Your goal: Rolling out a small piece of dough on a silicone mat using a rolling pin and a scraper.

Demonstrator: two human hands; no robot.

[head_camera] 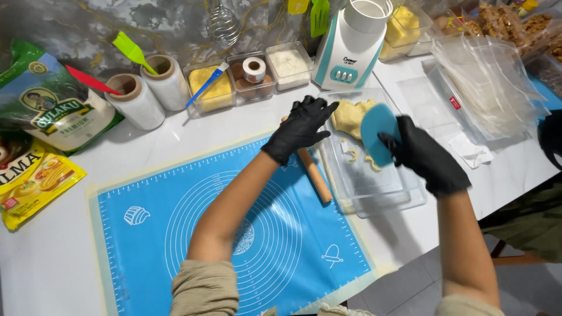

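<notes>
Mat: a blue baking mat [175, 234] with printed circles lies flat on the white bench [52, 257], nearest the person.
Rolling pin: a wooden rolling pin [315, 174] lies at the mat's far right edge, just beside the tray, partly under the left hand.
Left hand: the black-gloved left hand [301, 127] is spread, fingers open, reaching over the tray's near rim toward the dough; its grip holds nothing.
Right hand: the black-gloved right hand [424, 153] has its grip closed on a blue dough scraper [377, 132], held upright over the tray.
Tray: a clear plastic tray [380, 187] sits right of the mat; a lump of pale yellow dough [350, 119] lies at its far end, with small scraps near the scraper.
Behind: a white and teal blender base [350, 50] stands past the tray; clear tubs [252, 76], two rolls of cling film [149, 93] and food packets [41, 134] line the far and left sides.
Right side: a stack of clear plastic bags [486, 82].
</notes>
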